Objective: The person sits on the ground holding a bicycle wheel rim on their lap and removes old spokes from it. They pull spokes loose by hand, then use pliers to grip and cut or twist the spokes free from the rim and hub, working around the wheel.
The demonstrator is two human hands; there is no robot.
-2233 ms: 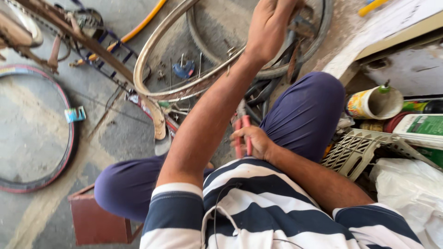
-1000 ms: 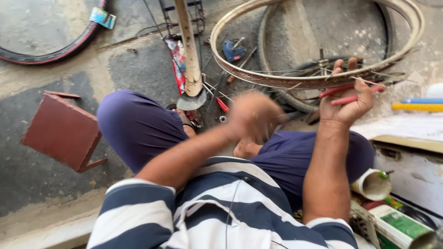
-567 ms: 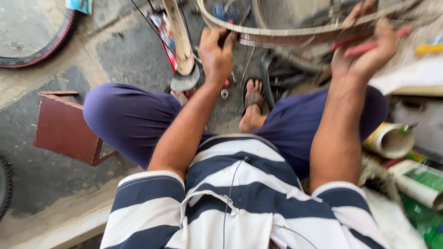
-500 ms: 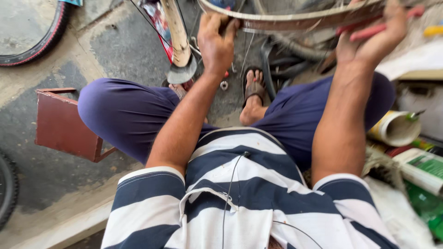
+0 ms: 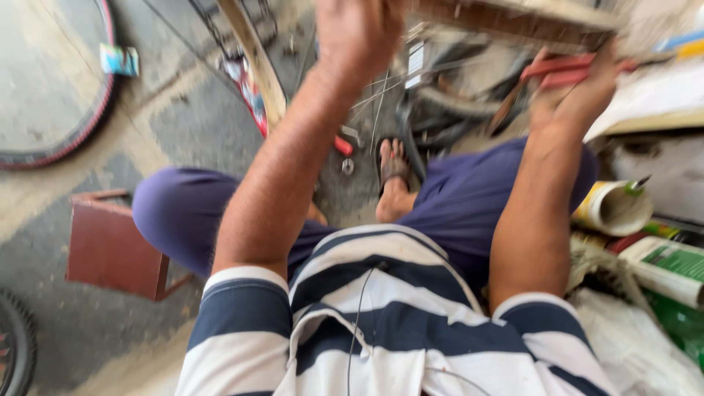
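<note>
The person sits low on the concrete floor [image 5: 169,117], knees spread in purple trousers [image 5: 469,205], one sandalled foot [image 5: 392,165] between them. Both arms reach up and forward to a wheel rim [image 5: 513,18] that runs across the top of the view, its long axis lying left to right, straight ahead of both hands. The left hand [image 5: 359,29] is raised at the rim's left part; blur hides whether its fingers close on it. The right hand [image 5: 576,92] is clamped on red-handled pliers [image 5: 561,67], just under the rim's right part, so this hand is the nearer of the two to the metal.

A red-edged tyre [image 5: 81,125] lies well to the left, a brown box [image 5: 117,249] beside the left knee. At the right a cardboard tube [image 5: 612,209] lies on its side, open end toward the camera, seemingly empty. Below it lies a green-labelled carton [image 5: 671,268], and a small nut [image 5: 347,166] sits on the floor near the foot.
</note>
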